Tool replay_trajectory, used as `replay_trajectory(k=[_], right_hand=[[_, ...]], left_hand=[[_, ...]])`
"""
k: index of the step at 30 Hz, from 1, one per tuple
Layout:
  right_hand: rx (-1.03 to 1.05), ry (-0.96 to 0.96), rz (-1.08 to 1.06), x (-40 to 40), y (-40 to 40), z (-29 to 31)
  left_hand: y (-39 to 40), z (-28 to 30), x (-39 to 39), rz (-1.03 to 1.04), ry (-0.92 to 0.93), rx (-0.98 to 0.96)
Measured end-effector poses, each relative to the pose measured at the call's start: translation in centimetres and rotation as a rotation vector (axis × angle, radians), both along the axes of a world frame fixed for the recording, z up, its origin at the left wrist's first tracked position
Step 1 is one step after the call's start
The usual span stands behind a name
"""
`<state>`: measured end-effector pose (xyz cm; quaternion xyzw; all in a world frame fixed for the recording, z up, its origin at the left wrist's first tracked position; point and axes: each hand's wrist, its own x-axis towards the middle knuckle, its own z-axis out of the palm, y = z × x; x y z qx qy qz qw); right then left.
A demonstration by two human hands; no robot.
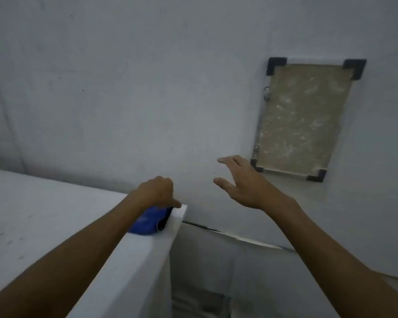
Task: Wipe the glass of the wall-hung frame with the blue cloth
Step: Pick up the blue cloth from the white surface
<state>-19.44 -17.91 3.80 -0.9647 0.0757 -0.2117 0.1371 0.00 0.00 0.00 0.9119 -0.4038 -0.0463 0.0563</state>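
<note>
The wall-hung frame (301, 120) is on the right of the white wall, a dusty, smeared pane held by black corner brackets. The blue cloth (147, 220) lies bunched at the far right corner of a white table. My left hand (155, 192) is over the cloth with fingers curled down onto it; the grip itself is hidden under the hand. My right hand (241, 181) hovers in the air with straight, spread fingers, just left of and below the frame's lower left corner, touching nothing.
The white table (44, 214) fills the lower left, its right edge dropping off near the centre. The wall (124, 88) is bare to the left of the frame. Below the frame a ledge or seam (239, 237) runs along the wall.
</note>
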Motion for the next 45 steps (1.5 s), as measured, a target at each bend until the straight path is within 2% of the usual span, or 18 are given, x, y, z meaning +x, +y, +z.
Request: replay_trajectory(k=[3, 6, 12, 15, 19, 26, 29, 33, 38, 41, 43, 45], right_hand=[[0.066, 0.057, 0.0, 0.7, 0.5, -2.4], [0.143, 0.143, -0.007, 1.4, 0.6, -5.4], [0.246, 0.196, 0.012, 2.0, 0.0, -7.8], [0.26, 0.138, 0.045, 2.4, -0.1, -6.8], [0.274, -0.002, 0.083, 2.4, -0.2, -3.8], [0.3, -0.165, -0.05, -0.8, -3.4, 0.7], [0.38, -0.089, -0.066, -3.4, -5.8, 2.1], [0.657, 0.088, -0.055, -7.0, -8.1, 2.9], [0.837, 0.043, 0.014, -9.8, -9.4, 3.6], [0.896, 0.051, -0.015, -10.0, -9.3, 3.9], [0.944, 0.109, 0.03, -9.9, -9.2, 4.0], [1.03, 0.051, 0.078, -10.0, -9.2, 4.2]], left_hand=[[2.2, -2.4, 0.3, 0.142, 0.073, 0.129], [3.3, -4.4, 0.6, 0.181, 0.269, 0.095], [3.5, -2.0, 1.5, 0.089, 0.193, -0.094], [2.9, 1.5, 1.6, 0.04, 0.297, -0.222], [1.1, 6.2, -0.3, -0.125, 0.501, -0.335], [-4.8, 10.4, -4.6, -0.373, 0.694, -0.499], [-6.9, 10.7, -5.7, -0.441, 0.78, -0.538], [-9.2, 10.6, -6.7, -0.514, 0.922, -0.58], [-10.9, 10.9, -7.7, -0.513, 1.106, -0.702], [-11.5, 11.4, -8.4, -0.553, 1.21, -0.738], [-11.9, 11.9, -8.7, -0.578, 1.227, -0.74], [-12.1, 12.3, -8.8, -0.566, 1.209, -0.742]])
